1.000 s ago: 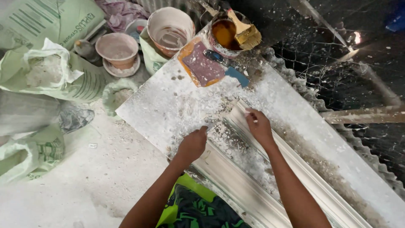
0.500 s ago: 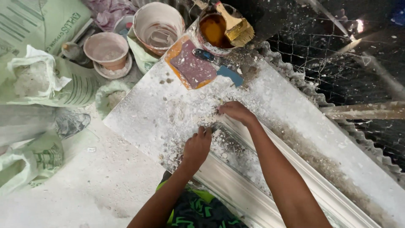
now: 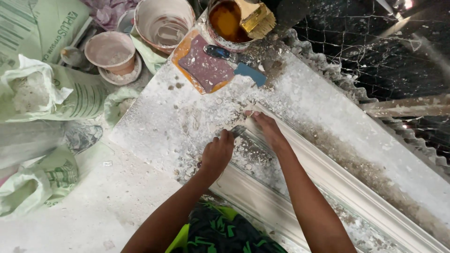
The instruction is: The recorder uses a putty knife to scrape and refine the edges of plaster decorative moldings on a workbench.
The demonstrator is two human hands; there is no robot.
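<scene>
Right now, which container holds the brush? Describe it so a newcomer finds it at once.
Start at the long white dusty board and go to its far end, past the purple sanding pad. There stands a round can of orange-brown liquid with a wide yellow brush resting in it. The neighbouring buckets are pale and hold only white residue.

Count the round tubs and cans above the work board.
3: a small pink tub at left, a larger tub beside it, and a can holding a brush. Others may be hidden.
</scene>
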